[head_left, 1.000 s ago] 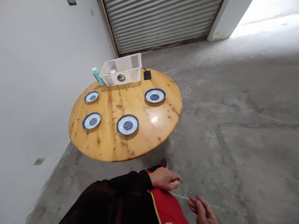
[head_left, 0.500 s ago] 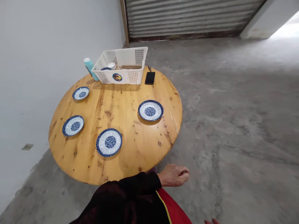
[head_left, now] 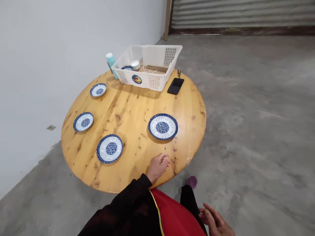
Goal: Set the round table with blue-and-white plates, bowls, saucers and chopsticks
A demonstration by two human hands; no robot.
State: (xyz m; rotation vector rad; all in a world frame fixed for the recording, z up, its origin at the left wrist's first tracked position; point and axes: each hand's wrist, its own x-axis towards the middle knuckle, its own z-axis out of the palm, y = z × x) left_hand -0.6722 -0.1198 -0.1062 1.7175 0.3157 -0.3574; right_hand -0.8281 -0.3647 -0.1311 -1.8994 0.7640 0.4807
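My left hand (head_left: 158, 166) hovers over or rests on the near edge of the round wooden table (head_left: 134, 108); I cannot tell which. Its fingers are curled together and I see nothing in them. The closest plate (head_left: 162, 127), white with a blue rim and blue centre, lies just beyond it. To the left sits a matching plate (head_left: 109, 148), with another plate (head_left: 83, 122) and a smaller-looking plate (head_left: 98, 89) farther round the table. Low at the right, my right hand (head_left: 216, 221) hangs beside my leg, off the table, its fingers loosely extended and holding nothing.
At the table's far side stands a white plastic basket (head_left: 147, 79) with white bowls (head_left: 135, 64), a blue-rimmed plate and chopsticks (head_left: 157, 68) inside. A light-blue bottle (head_left: 111, 65) is left of it, a black phone (head_left: 175, 86) right. A white wall borders the left.
My left hand has moved from beyond the table's edge to over its near part. More of my right hand shows. The view has shifted, bringing the table right and my foot into sight.
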